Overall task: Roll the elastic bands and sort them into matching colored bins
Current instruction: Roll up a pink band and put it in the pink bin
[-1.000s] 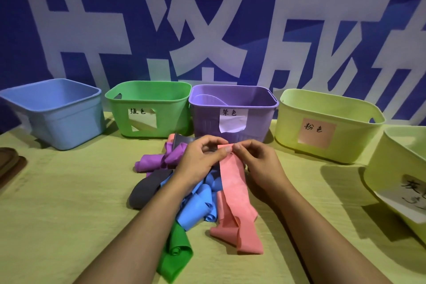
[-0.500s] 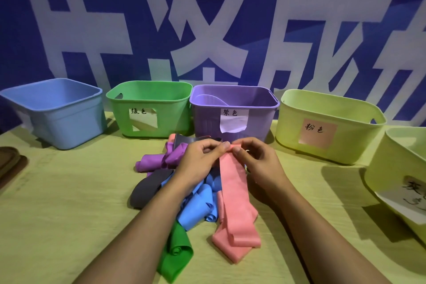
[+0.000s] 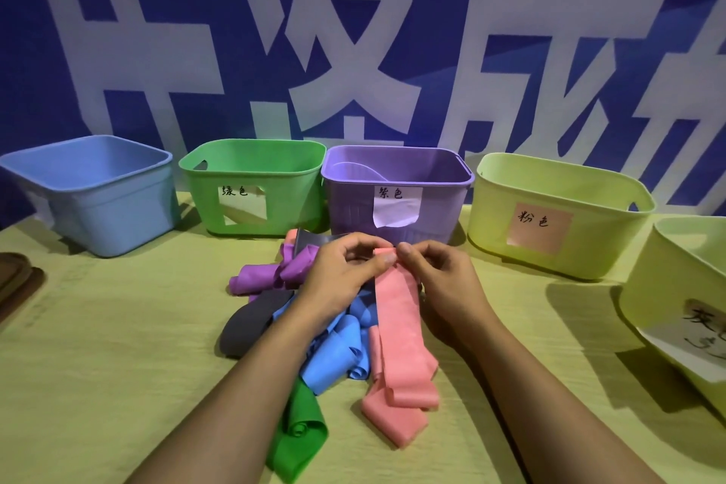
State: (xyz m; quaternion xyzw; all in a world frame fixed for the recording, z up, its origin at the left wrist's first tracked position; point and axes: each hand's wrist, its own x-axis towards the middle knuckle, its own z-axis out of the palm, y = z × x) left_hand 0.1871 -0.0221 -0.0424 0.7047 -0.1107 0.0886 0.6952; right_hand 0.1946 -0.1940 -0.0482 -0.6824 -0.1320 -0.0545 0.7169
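A long pink elastic band lies toward me on the table, its far end pinched between my left hand and my right hand; that end is curled into a small roll at the fingertips. Under my left forearm lies a heap of bands: purple, dark grey, blue and green. Along the back stand a blue bin, a green bin, a purple bin and a yellow-green bin with a pink label.
Another yellow-green bin with a handwritten label stands at the right edge. A brown object pokes in at the left edge. The yellow-green table runs up to a blue wall with large white characters.
The pink band's loose tail has slid toward my hands and folded over itself as both hands keep curling its far end.
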